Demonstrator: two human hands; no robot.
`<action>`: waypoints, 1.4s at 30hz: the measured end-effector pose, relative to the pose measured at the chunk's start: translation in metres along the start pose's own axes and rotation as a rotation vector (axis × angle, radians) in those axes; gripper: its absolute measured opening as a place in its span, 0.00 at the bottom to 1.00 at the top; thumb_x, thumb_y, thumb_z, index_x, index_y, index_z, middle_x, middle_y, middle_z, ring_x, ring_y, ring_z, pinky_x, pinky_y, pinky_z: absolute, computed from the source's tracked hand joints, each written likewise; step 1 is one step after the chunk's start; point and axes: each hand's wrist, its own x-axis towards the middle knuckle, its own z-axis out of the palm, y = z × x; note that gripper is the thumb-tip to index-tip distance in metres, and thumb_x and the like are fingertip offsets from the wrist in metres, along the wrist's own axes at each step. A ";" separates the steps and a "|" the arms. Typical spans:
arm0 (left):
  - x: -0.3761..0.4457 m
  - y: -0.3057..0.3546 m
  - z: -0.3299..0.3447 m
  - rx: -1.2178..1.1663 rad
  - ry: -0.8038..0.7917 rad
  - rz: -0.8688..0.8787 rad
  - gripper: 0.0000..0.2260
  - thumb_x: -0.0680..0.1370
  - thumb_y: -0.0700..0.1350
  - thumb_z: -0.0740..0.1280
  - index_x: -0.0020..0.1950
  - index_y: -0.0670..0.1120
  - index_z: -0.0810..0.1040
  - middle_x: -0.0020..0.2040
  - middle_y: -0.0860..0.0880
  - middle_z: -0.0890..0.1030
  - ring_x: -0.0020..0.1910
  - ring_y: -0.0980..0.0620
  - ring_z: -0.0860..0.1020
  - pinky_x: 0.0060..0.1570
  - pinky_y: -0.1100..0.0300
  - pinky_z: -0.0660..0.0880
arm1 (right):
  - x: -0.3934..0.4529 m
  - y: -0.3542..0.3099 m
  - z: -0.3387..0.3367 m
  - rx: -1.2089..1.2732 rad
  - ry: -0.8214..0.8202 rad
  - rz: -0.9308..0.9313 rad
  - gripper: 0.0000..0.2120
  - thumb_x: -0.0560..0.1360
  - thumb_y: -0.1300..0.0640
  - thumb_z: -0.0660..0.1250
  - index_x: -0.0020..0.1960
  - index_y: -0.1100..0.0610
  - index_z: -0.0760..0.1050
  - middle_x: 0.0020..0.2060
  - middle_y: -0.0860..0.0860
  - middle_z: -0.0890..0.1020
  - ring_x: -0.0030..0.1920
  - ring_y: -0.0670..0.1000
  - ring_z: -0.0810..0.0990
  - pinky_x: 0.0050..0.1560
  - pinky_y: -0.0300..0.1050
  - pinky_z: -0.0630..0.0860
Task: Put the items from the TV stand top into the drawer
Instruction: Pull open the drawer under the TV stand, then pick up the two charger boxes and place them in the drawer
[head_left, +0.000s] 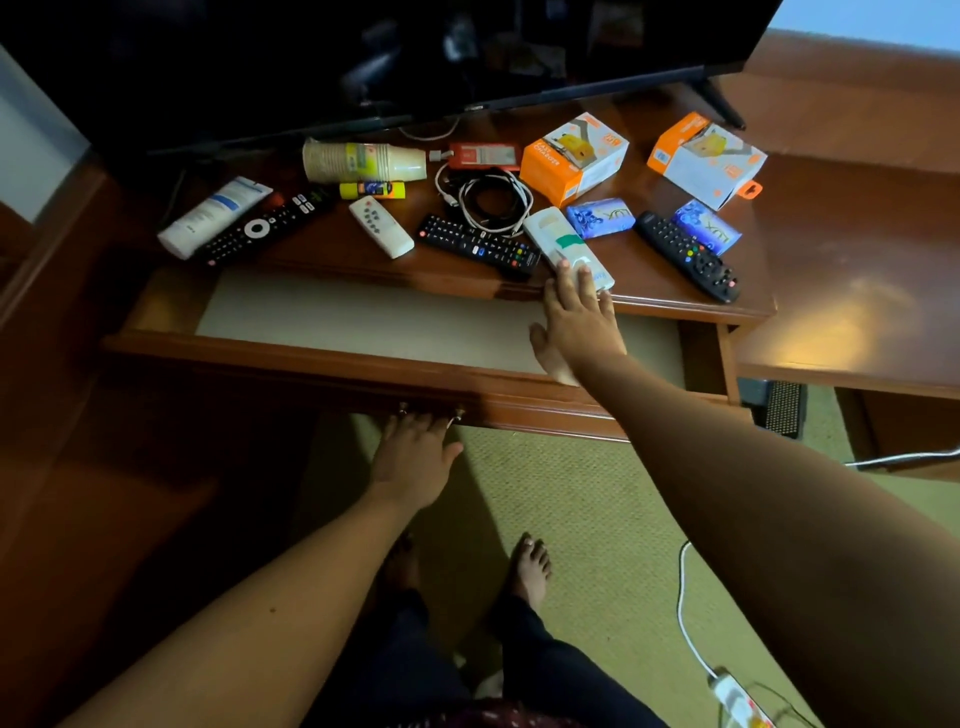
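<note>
The drawer (363, 358) is pulled out under the TV stand top (649, 291), its pale liner bare. My left hand (415, 462) is under the drawer front at its metal handle (431, 413), fingers hidden. My right hand (576, 317) reaches over the drawer, straight fingertips touching the near end of a white AC remote (563, 244). On the stand top lie three black remotes (478, 244) (688, 257) (260, 228), a small white remote (381, 226), two blue soap packs (600, 217) (706, 226), two orange boxes (574, 156) (706, 158), stacked paper cups (363, 162), a white tube (213, 215), coiled cables (493, 200).
A black TV (363, 52) stands at the back of the stand top. A red item (483, 155) and a yellow glue stick (371, 189) lie near the cups. A lower wooden table (857, 270) adjoins on the right. A white cord and power strip (732, 696) lie on the carpet by my feet.
</note>
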 end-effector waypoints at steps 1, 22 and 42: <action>-0.006 0.000 0.002 -0.005 0.000 -0.005 0.25 0.84 0.58 0.52 0.76 0.48 0.67 0.75 0.45 0.70 0.75 0.45 0.65 0.76 0.46 0.56 | 0.000 0.000 0.000 -0.004 -0.002 0.002 0.34 0.82 0.44 0.51 0.81 0.59 0.46 0.80 0.56 0.39 0.79 0.61 0.36 0.77 0.63 0.44; -0.070 0.007 0.033 -0.026 0.020 -0.017 0.24 0.83 0.59 0.51 0.76 0.49 0.67 0.74 0.47 0.71 0.75 0.46 0.64 0.77 0.49 0.53 | 0.000 0.001 -0.004 -0.018 -0.022 0.009 0.34 0.82 0.45 0.54 0.81 0.59 0.48 0.81 0.56 0.39 0.79 0.60 0.37 0.75 0.67 0.45; -0.090 0.009 0.042 -0.006 -0.019 -0.033 0.25 0.83 0.59 0.50 0.77 0.51 0.64 0.75 0.48 0.69 0.76 0.47 0.63 0.77 0.50 0.54 | -0.001 -0.002 -0.005 0.027 0.001 0.030 0.33 0.82 0.44 0.53 0.81 0.57 0.49 0.81 0.54 0.39 0.79 0.58 0.36 0.73 0.73 0.39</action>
